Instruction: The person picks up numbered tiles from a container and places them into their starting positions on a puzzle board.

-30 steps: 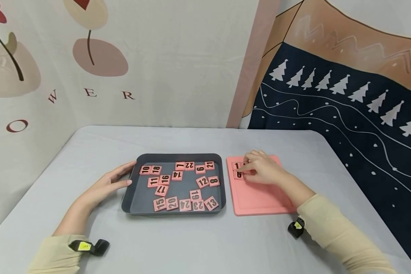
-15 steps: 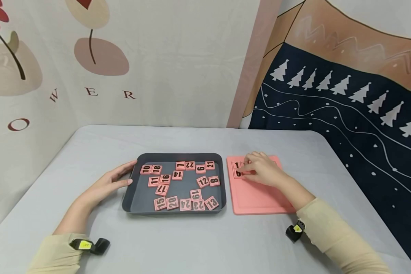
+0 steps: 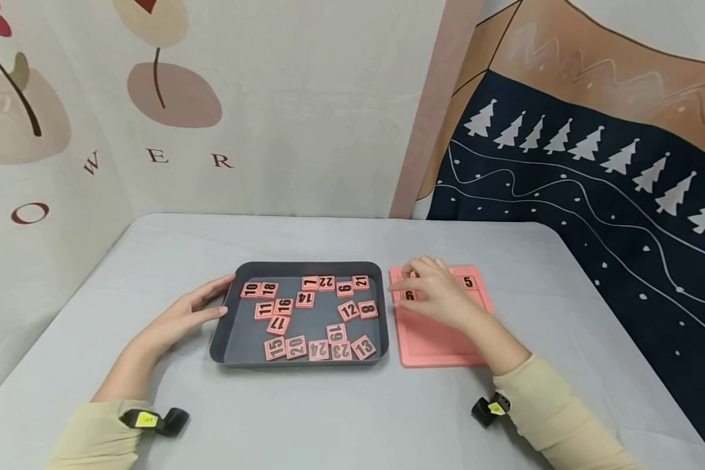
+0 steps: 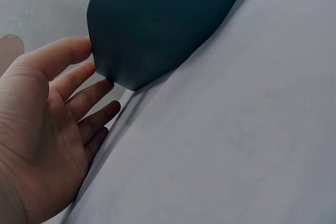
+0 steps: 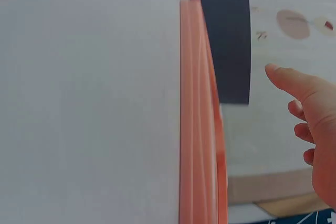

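Note:
My left hand (image 3: 179, 320) rests against the left side of the dark grey tray (image 3: 243, 346), thumb and fingers spread along its wall. In the left wrist view, fingertips touch the corner of that tray (image 4: 152, 24). Pink number tiles (image 3: 284, 307) lie scattered in the tray at various angles. Over the upper left of the pink board (image 3: 440, 343) hovers my right hand (image 3: 437, 290), holding nothing. A 6 tile (image 3: 408, 296) shows below its fingers, and a 5 tile (image 3: 468, 282) sits in the board's top row. The hand hides the tiles between them.
Tray and board stand side by side on the white-covered table (image 3: 305, 418), a narrow gap between them. A printed cloth (image 3: 311, 130) hangs behind the table, and a dark tree-patterned cloth (image 3: 593, 209) hangs at the right.
My right hand has let go of the 6 tile and moved slightly left and up, its fingers spreading. The 5 tile has come into view. My left hand stays at the tray.

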### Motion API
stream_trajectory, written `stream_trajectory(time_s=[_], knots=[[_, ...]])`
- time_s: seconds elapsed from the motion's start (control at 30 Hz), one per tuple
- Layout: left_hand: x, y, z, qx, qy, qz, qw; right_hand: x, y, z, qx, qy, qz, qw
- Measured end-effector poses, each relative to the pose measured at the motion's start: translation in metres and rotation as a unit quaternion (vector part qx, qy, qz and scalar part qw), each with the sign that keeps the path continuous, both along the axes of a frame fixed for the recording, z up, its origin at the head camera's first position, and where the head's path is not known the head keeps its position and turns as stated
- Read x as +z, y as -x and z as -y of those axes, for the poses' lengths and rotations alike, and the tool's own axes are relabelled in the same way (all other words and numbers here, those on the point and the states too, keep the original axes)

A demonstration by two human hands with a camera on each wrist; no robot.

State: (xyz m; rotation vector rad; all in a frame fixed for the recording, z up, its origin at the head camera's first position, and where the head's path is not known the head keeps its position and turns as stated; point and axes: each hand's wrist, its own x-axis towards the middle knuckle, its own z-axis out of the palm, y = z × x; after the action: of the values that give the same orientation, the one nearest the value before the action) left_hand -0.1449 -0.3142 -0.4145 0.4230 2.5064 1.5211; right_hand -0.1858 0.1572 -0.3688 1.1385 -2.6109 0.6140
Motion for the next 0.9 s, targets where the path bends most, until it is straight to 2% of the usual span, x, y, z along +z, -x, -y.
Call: stream_trajectory(time_s=[0.23, 0.53, 0.67, 0.9], knots=[[0.0, 0.0, -0.001, 0.0, 0.0, 0.0, 1.0, 0.003, -0.012, 0.02, 0.009, 0.017, -0.006, 0.9998], [0.0, 0.001, 0.0, 0.002, 0.001, 0.003, 1.0, 0.001, -0.017, 0.047, 0.031, 0.022, -0.032, 0.9988], [0.0, 0.0, 0.0, 0.002, 0.0, 0.002, 1.0, 0.0, -0.014, 0.062, 0.046, 0.026, -0.034, 0.998], [0.001, -0.001, -0.001, 0.002, 0.001, 0.001, 1.0, -0.001, 0.005, 0.092, 0.04, -0.032, -0.025, 0.9984]])
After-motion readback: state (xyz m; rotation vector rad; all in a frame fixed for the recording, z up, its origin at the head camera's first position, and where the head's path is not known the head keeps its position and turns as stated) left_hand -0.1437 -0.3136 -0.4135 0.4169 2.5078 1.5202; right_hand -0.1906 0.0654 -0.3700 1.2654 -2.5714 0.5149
